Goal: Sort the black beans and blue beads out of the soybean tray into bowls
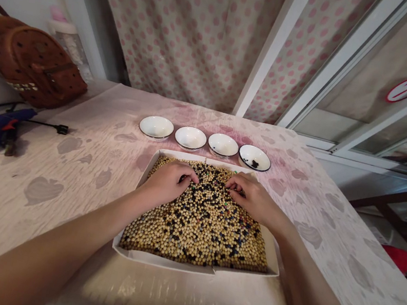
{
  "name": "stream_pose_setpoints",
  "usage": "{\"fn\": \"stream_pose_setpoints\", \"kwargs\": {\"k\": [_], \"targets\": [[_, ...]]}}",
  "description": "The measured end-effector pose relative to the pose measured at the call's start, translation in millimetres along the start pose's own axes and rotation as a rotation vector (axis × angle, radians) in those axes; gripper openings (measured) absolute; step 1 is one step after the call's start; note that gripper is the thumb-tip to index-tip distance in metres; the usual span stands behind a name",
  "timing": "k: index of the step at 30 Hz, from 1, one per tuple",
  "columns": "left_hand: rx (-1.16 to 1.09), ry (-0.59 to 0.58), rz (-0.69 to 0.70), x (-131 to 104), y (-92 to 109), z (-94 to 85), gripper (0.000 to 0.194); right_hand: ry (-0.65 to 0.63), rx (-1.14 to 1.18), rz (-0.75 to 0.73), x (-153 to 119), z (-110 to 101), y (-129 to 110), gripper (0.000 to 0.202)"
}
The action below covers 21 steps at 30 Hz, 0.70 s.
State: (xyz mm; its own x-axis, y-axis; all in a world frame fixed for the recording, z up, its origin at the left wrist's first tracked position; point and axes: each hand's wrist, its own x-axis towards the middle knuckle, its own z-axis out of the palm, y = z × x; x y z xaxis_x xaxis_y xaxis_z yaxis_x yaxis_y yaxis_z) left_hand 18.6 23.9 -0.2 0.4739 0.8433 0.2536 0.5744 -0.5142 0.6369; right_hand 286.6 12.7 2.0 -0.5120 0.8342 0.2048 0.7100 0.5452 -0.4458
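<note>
A shallow white tray is filled with small tan balls, like soybeans or beads. Black ones are mixed among them, along with a few blue, green and red. My left hand rests over the far left part of the tray, its thumb and index finger curled together at the balls. Over the far right part, my right hand has its fingers bent in a pinch close to the surface. Whatever either hand has between its fingertips is too small to make out.
Behind the tray stand a left white bowl, two middle bowls, and a right bowl with dark bits inside. A blue glue gun, its plug and a brown backpack lie at left.
</note>
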Motion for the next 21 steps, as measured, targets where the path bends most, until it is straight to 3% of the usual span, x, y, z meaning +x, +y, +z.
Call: {"fn": "stream_pose_setpoints", "kwargs": {"k": [21], "targets": [[-0.019, 0.004, -0.002, -0.3, -0.2, 0.7, 0.03, 0.048, -0.079, 0.005, 1.5, 8.8, 3.8, 0.011]]}}
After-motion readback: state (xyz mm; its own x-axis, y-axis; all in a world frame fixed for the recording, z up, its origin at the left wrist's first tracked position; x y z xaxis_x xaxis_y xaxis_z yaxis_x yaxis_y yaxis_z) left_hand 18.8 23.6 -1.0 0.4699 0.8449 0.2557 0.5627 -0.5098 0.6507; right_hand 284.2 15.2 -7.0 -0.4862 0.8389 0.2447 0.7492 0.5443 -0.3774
